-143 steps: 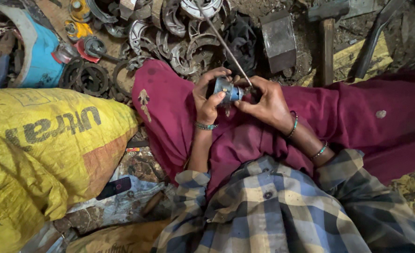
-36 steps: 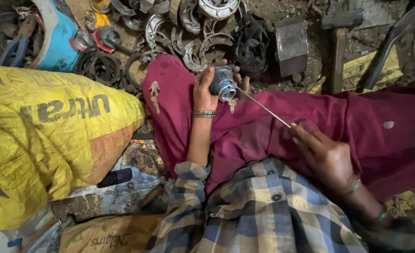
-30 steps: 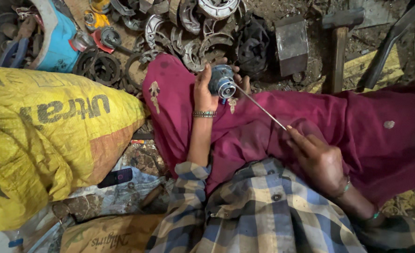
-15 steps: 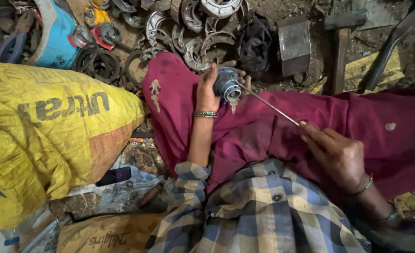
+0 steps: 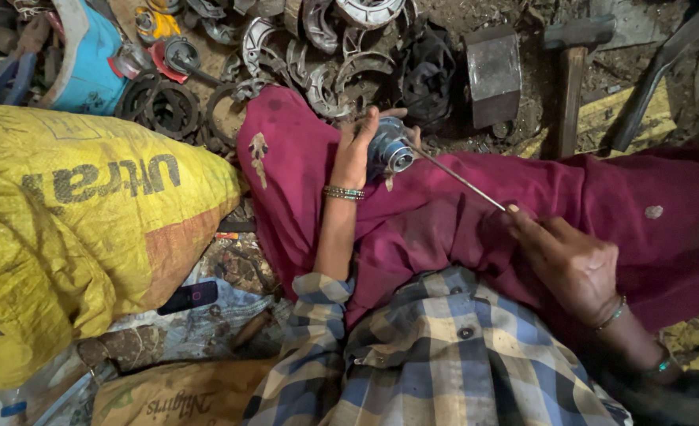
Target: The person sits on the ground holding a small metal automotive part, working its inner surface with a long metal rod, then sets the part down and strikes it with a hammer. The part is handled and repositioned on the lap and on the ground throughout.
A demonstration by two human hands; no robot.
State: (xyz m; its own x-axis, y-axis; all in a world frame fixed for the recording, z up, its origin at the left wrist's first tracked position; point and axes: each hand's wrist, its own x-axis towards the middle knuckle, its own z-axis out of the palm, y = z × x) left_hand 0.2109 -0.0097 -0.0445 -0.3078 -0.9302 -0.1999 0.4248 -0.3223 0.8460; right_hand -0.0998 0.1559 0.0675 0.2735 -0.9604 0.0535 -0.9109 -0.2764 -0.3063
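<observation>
A person seated on the ground grips a small round metal part (image 5: 389, 152) on a maroon-clad knee (image 5: 302, 150).

The left hand (image 5: 359, 148) wraps around the part; the right hand (image 5: 570, 264) pinches a thin metal rod (image 5: 456, 175) whose tip reaches the part. Curved metal pieces (image 5: 318, 55) lie beyond the knee, a yellow sack (image 5: 73, 229) beside it.

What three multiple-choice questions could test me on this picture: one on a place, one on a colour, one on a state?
1. Where is the small round metal part?
A. in the left hand, over the knee
B. on the yellow sack
C. beside the hammer

2. What colour is the cloth over the legs?
A. green
B. maroon
C. white

3. How is the thin metal rod held?
A. lying loose on the ground
B. pinched in the right hand, tip at the part
C. stuck in the sack

Key: A, fingers wrap it; B, dark red fabric; B, fingertips grip its end.
</observation>
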